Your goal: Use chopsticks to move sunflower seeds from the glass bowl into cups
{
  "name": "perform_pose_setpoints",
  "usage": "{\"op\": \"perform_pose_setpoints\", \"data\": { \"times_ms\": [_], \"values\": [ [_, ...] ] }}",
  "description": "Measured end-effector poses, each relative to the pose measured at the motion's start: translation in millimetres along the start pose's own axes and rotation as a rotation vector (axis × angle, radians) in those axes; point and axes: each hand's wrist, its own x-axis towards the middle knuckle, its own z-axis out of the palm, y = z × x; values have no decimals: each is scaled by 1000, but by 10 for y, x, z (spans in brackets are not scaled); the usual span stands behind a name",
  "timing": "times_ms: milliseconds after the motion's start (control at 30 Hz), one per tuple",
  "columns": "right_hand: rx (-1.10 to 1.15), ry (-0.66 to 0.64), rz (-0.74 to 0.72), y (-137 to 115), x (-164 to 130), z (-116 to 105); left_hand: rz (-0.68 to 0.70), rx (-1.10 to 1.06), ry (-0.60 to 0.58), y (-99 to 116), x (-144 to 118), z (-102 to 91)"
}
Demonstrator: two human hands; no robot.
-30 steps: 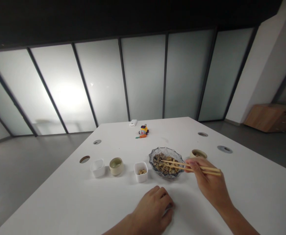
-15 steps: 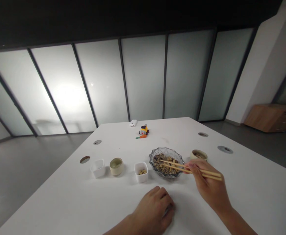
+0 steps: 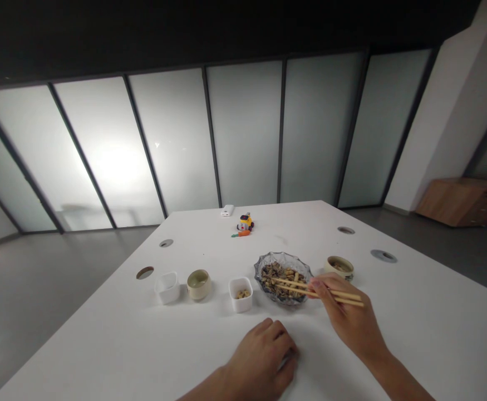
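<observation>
A pair of wooden chopsticks [image 3: 339,296] is held in my right hand [image 3: 349,317], fingers closed round them. Their tips reach into a clear glass bowl with a scalloped rim [image 3: 264,257], among dried brown pieces [image 3: 283,277]. Whether the tips pinch a piece, I cannot tell. My left hand [image 3: 264,356] rests curled on the table in front of the bowl; a small greyish patch shows between thumb and fingers, too unclear to name. Left of the glass bowl stands a square white cup [image 3: 240,305] with a few pieces inside.
A ceramic cup [image 3: 198,291] and another square white container [image 3: 168,295] stand to the left. Behind my right hand is a second ceramic cup [image 3: 338,267] with something brown inside. Farther back lie a toy vehicle [image 3: 245,223], a toy carrot [image 3: 241,234] and a white box [image 3: 227,210].
My right hand and the chopsticks have shifted slightly left, and the tips sit a little lower in the glass bowl. My left hand stays in place.
</observation>
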Motion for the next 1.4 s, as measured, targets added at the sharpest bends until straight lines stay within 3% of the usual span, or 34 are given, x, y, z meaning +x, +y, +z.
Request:
{"op": "perform_pose_setpoints", "data": {
  "times_ms": [233,567,933,1200,1400],
  "values": [
    [65,90,-71,-163,0,-44,11,21,19,-50,7,63],
    [247,-49,-168,-373,-170,146,48,37,84,-49,21,78],
    [210,-10,-162,-340,-168,119,59,40,81,-51,13,83],
    [42,115,-116,-230,-57,28,32,52,34,-65,9,79],
    [5,72,-84,-94,-18,46,24,40,30,-26,9,10]
  ]
}}
